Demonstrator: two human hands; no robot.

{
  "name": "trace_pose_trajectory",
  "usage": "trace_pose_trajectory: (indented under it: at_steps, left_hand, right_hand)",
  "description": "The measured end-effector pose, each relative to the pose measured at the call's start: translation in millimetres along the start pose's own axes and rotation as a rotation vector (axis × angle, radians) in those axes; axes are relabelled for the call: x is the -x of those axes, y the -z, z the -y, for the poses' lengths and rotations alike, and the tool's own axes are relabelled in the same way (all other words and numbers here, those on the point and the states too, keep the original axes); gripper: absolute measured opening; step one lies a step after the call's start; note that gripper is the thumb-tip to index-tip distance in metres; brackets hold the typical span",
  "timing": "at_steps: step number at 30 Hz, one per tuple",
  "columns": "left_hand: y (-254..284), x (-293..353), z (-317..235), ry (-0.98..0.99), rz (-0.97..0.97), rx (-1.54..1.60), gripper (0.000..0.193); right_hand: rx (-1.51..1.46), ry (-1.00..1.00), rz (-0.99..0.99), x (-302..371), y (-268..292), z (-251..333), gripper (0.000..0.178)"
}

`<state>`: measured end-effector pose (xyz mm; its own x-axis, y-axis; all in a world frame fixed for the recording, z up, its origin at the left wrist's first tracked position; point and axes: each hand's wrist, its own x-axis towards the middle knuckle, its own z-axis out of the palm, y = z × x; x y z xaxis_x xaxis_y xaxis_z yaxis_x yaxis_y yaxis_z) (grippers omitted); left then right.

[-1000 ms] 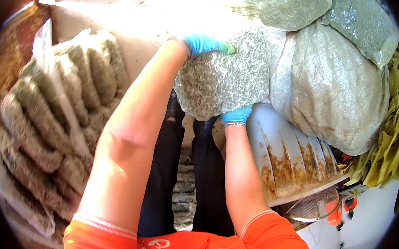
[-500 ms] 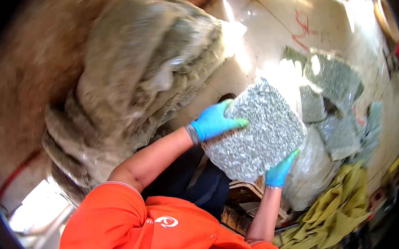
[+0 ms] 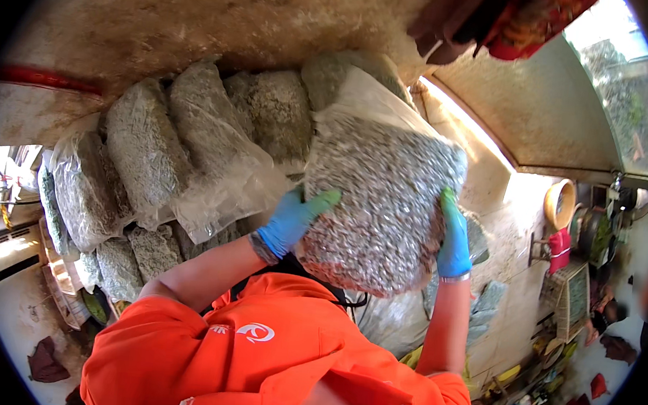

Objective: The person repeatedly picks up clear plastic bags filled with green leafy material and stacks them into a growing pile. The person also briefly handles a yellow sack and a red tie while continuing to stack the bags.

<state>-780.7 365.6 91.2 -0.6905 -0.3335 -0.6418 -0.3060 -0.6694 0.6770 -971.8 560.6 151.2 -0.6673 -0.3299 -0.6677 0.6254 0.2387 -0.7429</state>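
Left hand (image 3: 290,221) and right hand (image 3: 455,242) gripped the bag (image 3: 375,210) by its sides. It had swung from the floor bags (image 3: 488,308), nearing the stack (image 3: 142,146).

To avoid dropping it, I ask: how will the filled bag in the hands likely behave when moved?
The bag may feel stiff, as it looks tightly packed and blocky. Its clear, unfilled end will probably flop. It could be slippery, since its surface shines.

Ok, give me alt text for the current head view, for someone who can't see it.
A blue-gloved left hand and right hand hold a packed plastic bag between them. More packed bags are piled to the left, by a stained wall.
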Motion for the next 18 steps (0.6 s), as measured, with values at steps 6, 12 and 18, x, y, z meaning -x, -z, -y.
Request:
trace_pose_trajectory:
  at_steps: [6, 12, 18]
  left_hand:
    - [43.7, -33.8, -24.8, -0.082, -0.322, 0.093, 0.043]
    - [53.8, -37.9, -45.9, -0.124, -0.451, -0.384, 0.071]
    - [6.9, -10.0, -65.6, -0.658, -0.429, -1.234, 0.073]
  right_hand:
    - [0.379, -0.035, 0.341, -115.3, -74.9, 50.7, 0.070]
    - [0.941, 0.313, 0.336, -185.1, -158.6, 12.5, 0.084]
    - [0.952, 0.462, 0.219, -192.5, -150.9, -5.5, 0.084]
